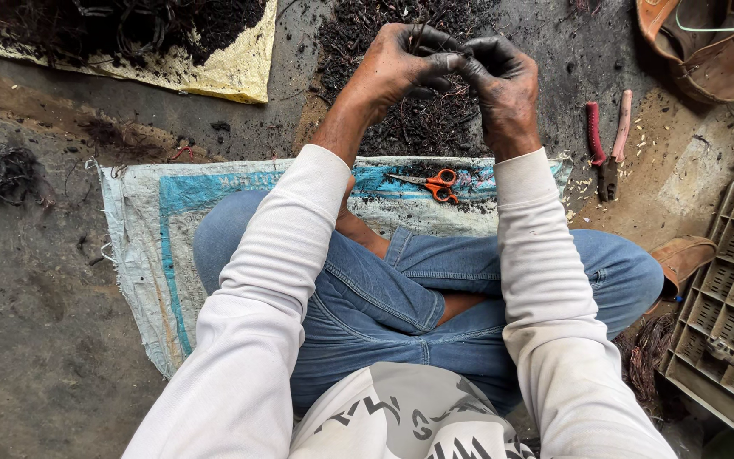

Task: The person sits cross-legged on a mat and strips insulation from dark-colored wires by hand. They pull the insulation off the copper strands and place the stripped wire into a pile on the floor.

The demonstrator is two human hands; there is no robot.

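Note:
My left hand (401, 64) and my right hand (503, 85) are raised together above a dark pile of thin burnt wires (418, 119) on the ground. Both hands are blackened with soot. Their fingertips meet and pinch a thin dark wire strand (460, 58) between them. Orange-handled scissors (435, 184) lie on the woven sack (142, 246) just below my hands, in front of my crossed legs in blue jeans.
Red-handled pliers (606, 144) lie on the ground to the right. A grey plastic crate (728, 314) stands at the right edge, a brown sandal (698, 47) above it. A yellow sack (231, 72) with dark debris lies top left. A wire tangle (10, 174) sits far left.

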